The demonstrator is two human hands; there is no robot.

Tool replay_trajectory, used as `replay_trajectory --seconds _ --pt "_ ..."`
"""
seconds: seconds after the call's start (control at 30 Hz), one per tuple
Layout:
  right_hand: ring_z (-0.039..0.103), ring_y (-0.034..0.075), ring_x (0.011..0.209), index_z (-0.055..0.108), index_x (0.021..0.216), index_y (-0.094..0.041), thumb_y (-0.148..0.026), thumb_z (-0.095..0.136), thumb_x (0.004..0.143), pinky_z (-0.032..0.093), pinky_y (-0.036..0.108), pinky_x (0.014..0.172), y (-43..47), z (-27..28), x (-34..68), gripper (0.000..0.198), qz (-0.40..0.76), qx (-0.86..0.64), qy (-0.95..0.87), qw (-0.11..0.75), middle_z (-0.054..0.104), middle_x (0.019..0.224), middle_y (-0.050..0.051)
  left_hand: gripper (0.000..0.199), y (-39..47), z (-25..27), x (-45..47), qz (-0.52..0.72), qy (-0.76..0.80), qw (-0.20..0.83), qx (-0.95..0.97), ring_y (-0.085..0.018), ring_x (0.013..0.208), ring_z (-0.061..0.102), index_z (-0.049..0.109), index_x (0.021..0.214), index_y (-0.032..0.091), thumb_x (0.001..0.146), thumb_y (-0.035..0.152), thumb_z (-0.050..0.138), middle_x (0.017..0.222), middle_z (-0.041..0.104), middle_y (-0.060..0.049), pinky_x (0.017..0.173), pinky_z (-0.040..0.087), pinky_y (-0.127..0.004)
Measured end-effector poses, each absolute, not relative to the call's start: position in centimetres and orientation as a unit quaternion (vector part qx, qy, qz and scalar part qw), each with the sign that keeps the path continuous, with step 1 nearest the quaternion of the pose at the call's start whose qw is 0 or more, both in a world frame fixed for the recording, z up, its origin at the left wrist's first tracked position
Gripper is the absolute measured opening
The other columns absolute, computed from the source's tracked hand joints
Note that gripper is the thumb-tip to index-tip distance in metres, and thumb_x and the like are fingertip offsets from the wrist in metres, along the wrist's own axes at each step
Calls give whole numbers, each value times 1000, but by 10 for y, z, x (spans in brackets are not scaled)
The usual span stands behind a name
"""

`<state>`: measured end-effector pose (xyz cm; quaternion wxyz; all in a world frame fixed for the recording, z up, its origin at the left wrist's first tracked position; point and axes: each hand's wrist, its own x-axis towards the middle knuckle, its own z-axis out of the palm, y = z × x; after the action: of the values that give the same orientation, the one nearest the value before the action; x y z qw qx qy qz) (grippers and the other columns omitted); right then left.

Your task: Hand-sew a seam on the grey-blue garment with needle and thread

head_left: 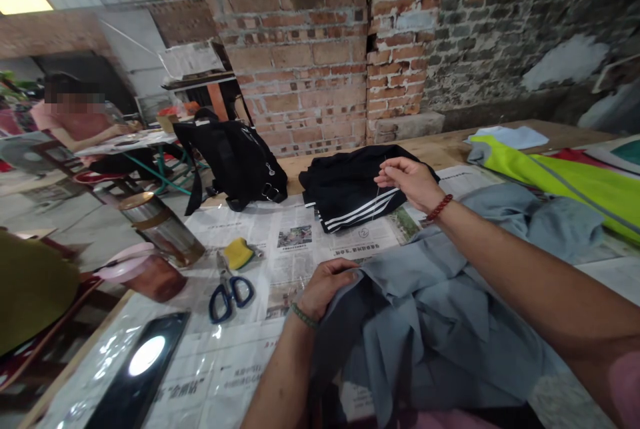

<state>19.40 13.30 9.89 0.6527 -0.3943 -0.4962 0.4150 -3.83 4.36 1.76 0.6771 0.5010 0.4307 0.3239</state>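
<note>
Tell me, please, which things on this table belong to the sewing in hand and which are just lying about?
In hand: grey garment, gripped by the left hand; thin thread, pulled up by the right hand.

Lying about: blue-handled scissors, yellow sponge, black striped garment, black backpack, phone, neon-yellow vest.

Blue-handled scissors lie on newspaper beside a yellow sponge. A black backpack stands near folded black trousers with white stripes. A glass jar, a phone and a lime-green vest rest on the table; another person sits beyond.
</note>
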Motion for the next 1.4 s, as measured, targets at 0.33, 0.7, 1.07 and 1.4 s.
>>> replay_trajectory --seconds 0.33,0.7,1.07,1.4 --pt "64 10 62 56 78 -16 -25 61 72 52 24 62 141 96 208 12 361 -415 -473 688 59 69 -1 19 45 18 -42 318 461 614 556 -12 55 54 69 72 14 62 29 69 61 63 0 55 41 -22" --pt "57 16 74 67 89 -23 -17 47 80 44 28 69 71 33 174 23 188 -386 -831 354 61 83 5 8 43 26 -37 375 461 533 603 -12 60 55 70 66 16 61 21 70 62 64 0 60 43 -22" --pt "57 16 79 64 92 -18 -14 42 84 45 27 71 70 24 173 24 106 -396 -846 340 60 84 7 15 41 27 -36 374 465 542 592 -11 56 52 69 67 15 59 28 71 61 62 0 55 41 -21" --pt "53 7 47 55 84 -17 -29 48 80 41 18 42 66 38 173 14 507 -442 -610 420 59 70 0 14 42 26 -37 375 456 563 579 -10 56 49 68 67 14 61 27 71 61 59 1 54 38 -19"
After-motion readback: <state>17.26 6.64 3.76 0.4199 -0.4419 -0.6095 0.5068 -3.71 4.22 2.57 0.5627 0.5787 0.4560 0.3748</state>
